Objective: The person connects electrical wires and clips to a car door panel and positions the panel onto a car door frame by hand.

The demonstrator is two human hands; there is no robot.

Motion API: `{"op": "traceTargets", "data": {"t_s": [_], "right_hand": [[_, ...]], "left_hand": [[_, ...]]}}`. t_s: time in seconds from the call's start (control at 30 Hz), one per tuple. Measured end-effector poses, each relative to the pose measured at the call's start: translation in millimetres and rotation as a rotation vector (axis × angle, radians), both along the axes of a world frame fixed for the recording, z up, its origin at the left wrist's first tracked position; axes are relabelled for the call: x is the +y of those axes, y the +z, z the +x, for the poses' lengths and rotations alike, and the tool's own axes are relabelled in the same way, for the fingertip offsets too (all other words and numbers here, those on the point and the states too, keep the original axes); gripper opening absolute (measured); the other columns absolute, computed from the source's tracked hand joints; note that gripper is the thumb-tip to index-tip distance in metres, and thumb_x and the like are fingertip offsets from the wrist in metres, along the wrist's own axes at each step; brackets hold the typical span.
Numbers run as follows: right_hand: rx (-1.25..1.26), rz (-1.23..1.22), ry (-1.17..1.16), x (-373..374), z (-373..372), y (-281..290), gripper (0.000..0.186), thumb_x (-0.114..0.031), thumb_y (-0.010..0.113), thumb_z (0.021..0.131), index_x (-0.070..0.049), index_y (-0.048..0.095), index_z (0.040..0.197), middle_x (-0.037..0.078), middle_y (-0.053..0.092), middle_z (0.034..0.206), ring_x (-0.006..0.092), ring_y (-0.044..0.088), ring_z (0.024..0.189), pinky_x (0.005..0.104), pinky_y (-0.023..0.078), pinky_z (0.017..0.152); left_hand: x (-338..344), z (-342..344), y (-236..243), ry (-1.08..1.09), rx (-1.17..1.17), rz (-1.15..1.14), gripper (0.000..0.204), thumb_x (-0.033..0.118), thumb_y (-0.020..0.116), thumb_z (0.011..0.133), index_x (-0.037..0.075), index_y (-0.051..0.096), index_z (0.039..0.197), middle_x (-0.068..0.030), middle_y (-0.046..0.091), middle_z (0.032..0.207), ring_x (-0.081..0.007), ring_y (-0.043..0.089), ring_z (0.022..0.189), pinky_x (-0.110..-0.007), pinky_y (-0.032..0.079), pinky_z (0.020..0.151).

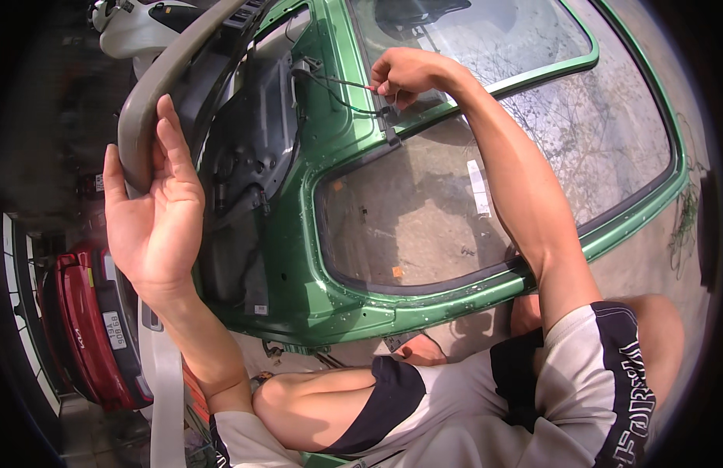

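Observation:
A green car body panel [353, 320] with glass windows lies in front of me. At its upper middle, my right hand [408, 74] is closed, its fingertips pinching a thin wire [347, 82]. Just below the fingers, a black cable [349, 107] runs to a small dark fitting at the window frame. Over on the left, my left hand [162, 210] is raised palm up with its fingers stretched. The curved end of a grey trim piece [139, 117] rests between its thumb and fingers.
Dark inner parts [252, 148] show in the panel's left opening. A red car [80, 320] stands at the left, and a white motorbike [139, 35] at the upper left. Green strands [681, 226] lie on the floor at the right.

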State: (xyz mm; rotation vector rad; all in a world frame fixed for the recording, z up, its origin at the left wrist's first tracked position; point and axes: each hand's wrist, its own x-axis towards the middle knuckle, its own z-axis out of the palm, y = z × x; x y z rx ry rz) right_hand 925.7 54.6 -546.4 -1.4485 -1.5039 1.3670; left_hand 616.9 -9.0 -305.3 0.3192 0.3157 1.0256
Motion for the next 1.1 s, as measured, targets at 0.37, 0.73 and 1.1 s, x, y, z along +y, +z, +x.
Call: {"op": "traceTargets", "data": {"t_s": [0.37,0.73,1.1], "right_hand": [[-0.521,0.439,-0.347,12,-69,-23,0.024,-0.004,0.065,0.078,0.001,0.072,0.101,0.024,0.073,0.100,0.0397,0.072,0.099,0.0473,0.058,0.084],[-0.366,0.691,-0.677,22,-115,-31,0.035,-0.021,0.076,0.086,-0.004,0.060,0.113,0.016,0.062,0.112,0.0355,0.062,0.109,0.0464,0.052,0.091],[0.009,1.384,-0.943,52,-111,159,0.098,-0.028,0.091,0.069,-0.025,0.038,0.152,0.011,0.041,0.151,0.0371,0.032,0.147,0.0610,0.032,0.116]], "left_hand": [[-4,0,11,0.022,-0.045,-0.081,0.042,0.015,0.057,0.102,-0.009,0.053,0.136,-0.0261,0.055,0.141,-0.0395,0.053,0.135,-0.050,0.049,0.113],[2,-9,43,0.137,-0.123,-0.070,0.044,0.013,0.058,0.101,-0.009,0.052,0.138,-0.0256,0.061,0.131,-0.0372,0.060,0.126,-0.046,0.053,0.109],[-24,-48,97,0.303,-0.071,0.280,0.039,0.014,0.063,0.101,-0.011,0.055,0.130,-0.0245,0.065,0.124,-0.0310,0.066,0.119,-0.039,0.057,0.103]]}}
